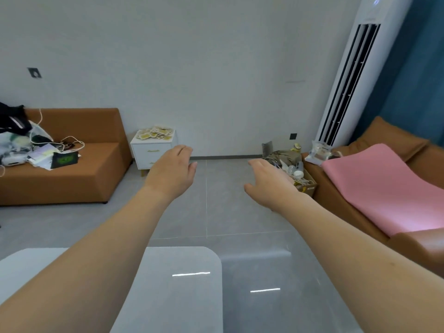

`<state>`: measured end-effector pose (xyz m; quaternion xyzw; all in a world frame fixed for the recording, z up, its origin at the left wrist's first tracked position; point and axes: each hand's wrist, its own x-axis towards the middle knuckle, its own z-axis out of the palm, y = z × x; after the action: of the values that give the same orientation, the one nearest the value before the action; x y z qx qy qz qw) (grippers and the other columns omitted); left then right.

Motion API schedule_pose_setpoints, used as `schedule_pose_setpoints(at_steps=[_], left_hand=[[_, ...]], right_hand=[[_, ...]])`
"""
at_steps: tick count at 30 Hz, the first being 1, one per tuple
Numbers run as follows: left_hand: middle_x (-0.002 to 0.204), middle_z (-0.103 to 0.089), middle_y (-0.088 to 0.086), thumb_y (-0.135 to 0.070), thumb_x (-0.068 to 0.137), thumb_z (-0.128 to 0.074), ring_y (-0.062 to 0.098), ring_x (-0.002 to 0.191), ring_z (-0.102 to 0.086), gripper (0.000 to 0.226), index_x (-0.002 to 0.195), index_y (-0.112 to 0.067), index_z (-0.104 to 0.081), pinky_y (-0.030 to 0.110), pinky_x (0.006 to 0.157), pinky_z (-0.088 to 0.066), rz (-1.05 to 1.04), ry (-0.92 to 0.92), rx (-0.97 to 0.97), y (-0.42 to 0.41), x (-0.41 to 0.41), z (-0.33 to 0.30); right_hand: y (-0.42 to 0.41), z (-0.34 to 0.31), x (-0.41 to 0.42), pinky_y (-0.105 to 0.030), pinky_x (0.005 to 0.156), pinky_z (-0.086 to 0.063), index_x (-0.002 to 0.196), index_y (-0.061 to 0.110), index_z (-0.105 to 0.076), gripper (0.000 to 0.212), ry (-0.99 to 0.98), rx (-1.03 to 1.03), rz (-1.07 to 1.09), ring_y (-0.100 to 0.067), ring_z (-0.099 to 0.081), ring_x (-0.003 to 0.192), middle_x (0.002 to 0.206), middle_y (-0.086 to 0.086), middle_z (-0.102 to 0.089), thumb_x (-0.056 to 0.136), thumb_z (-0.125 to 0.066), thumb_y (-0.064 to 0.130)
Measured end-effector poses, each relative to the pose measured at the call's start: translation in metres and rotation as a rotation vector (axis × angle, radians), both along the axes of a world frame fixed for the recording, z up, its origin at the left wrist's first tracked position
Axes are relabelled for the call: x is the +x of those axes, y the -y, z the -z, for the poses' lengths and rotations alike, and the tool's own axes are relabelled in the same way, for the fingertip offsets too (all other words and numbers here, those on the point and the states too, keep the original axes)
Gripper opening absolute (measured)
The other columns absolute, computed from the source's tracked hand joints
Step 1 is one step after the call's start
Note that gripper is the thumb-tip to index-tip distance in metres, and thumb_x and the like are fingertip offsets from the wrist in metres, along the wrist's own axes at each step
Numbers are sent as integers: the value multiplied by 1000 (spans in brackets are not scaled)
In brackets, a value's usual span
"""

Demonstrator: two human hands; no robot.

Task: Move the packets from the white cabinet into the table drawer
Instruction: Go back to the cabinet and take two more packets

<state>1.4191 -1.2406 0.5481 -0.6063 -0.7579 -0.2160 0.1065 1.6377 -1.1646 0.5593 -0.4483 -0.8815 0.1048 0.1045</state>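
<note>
A small white cabinet (147,150) with two drawers stands against the far wall beside the brown sofa. Several yellow-and-white packets (155,133) lie heaped on its top. Both my arms reach forward over the floor. My left hand (171,173) is open with relaxed fingers and holds nothing; it overlaps the cabinet's lower right corner in the view but is well short of it. My right hand (268,182) is open too, palm down, empty. A glossy white table (182,284) corner lies below my arms; its drawer is not visible.
A brown sofa (79,174) with bags, cables and papers stands at the left. At the right are a cardboard box of bottles (300,176), a second brown sofa with a pink mat (382,188) and a tall white air conditioner (348,75). Grey tiled floor lies between.
</note>
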Motion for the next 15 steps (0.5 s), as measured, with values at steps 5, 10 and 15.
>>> schedule_pose_setpoints(at_steps=[5, 10, 15], left_hand=[[143, -46, 8, -28, 101, -45, 28, 129, -45, 44, 139, -7, -45, 37, 101, -38, -51, 59, -11, -106, 28, 1], [141, -48, 8, -28, 101, -46, 26, 128, -46, 43, 138, -6, -47, 35, 99, -39, -68, 35, -28, -189, 33, -7], [144, -45, 7, -28, 101, -44, 24, 131, -44, 44, 140, -7, -44, 36, 98, -40, -119, 31, -9, -267, 3, -11]], right_hand=[[-113, 2, 28, -36, 109, -31, 145, 7, -33, 57, 7, -38, -5, -29, -35, 135, 149, -11, -37, 93, -51, 23], [-207, -5, 31, -33, 105, -31, 142, 7, -35, 53, -8, -34, -38, -28, -37, 133, 147, -10, -39, 93, -50, 22], [-298, -8, -8, -34, 109, -28, 145, 7, -31, 56, -27, -32, -107, -27, -34, 136, 149, -10, -36, 94, -49, 22]])
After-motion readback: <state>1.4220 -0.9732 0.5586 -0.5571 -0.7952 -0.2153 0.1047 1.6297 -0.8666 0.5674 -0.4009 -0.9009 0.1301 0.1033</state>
